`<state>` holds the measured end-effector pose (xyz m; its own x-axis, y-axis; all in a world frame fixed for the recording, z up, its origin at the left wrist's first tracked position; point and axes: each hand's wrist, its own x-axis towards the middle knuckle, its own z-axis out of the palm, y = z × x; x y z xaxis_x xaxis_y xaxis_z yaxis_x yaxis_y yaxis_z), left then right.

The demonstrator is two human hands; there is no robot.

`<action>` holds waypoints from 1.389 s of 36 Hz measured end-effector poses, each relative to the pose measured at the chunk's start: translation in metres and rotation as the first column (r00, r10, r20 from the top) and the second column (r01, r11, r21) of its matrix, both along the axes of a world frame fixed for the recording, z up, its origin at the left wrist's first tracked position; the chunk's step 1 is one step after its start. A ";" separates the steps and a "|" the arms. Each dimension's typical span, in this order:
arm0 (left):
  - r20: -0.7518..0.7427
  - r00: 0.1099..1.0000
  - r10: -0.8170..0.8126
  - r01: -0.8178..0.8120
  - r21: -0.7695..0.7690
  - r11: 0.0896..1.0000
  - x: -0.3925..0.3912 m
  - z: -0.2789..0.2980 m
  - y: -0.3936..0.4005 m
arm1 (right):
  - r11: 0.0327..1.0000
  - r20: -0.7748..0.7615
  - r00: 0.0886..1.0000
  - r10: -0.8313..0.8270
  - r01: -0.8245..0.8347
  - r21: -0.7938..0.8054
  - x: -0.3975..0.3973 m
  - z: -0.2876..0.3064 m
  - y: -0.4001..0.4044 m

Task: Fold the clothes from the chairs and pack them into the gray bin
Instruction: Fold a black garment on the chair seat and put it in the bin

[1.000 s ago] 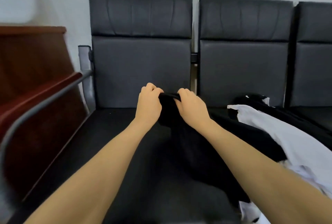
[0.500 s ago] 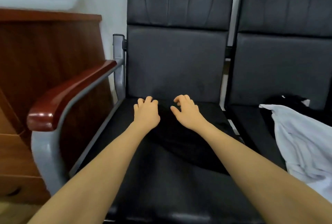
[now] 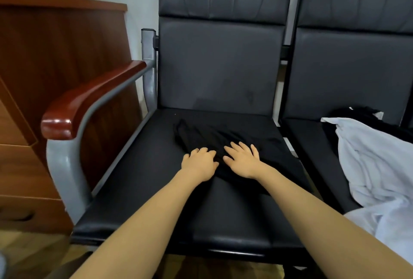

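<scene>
A black garment (image 3: 225, 138) lies spread on the seat of the left black chair (image 3: 169, 200), hard to tell apart from the dark leather. My left hand (image 3: 199, 163) rests palm down on its near left part, fingers slightly curled. Beside it, my right hand (image 3: 242, 160) lies flat on the cloth with its fingers spread. Neither hand grips the fabric. On the chair to the right sits a crumpled white garment (image 3: 377, 167) over more black clothing (image 3: 357, 114). The gray bin is not in view.
A metal armrest with a red-brown wooden top (image 3: 89, 100) borders the left chair. A wooden cabinet (image 3: 44, 59) stands further left against the white wall. Yellowish floor (image 3: 33, 254) shows below the seat's front edge.
My hands let go of the bunched black garment, laid it on the seat and slid back toward me over the cloth. The view shifted left and closer.
</scene>
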<state>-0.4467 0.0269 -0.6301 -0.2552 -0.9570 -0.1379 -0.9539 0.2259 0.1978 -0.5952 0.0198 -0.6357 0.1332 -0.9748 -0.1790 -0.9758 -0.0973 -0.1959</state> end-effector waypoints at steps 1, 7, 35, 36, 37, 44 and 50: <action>0.008 1.000 0.009 -0.009 0.002 1.000 0.005 -0.001 -0.002 | 1.000 0.020 1.000 0.008 -0.008 0.001 0.004 0.000 -0.001; 0.035 0.993 0.111 -0.110 -0.038 0.993 0.034 -0.006 -0.023 | 0.992 0.211 0.970 0.120 -0.108 -0.069 0.032 -0.004 -0.015; -0.082 0.991 -0.107 0.091 -0.175 0.980 0.049 0.006 -0.013 | 0.875 0.331 0.907 0.260 -0.076 -0.478 0.020 0.019 -0.003; -0.124 0.988 -0.089 0.060 -0.223 0.973 0.048 0.008 -0.013 | 0.879 0.434 0.860 0.269 -0.035 -0.476 0.022 0.025 -0.002; -0.182 0.981 -0.070 0.017 -0.278 0.960 0.047 0.011 -0.014 | 0.889 0.533 0.801 0.274 0.000 -0.458 0.025 0.032 0.000; -0.633 0.774 -0.032 -0.283 -0.389 0.877 0.050 0.039 -0.013 | 0.883 0.563 0.804 0.192 0.108 -0.457 0.025 0.054 0.014; -0.705 0.707 -0.055 -0.326 -0.394 0.860 0.051 0.049 -0.004 | 0.894 0.196 0.961 0.194 -0.090 -0.438 0.013 0.055 0.017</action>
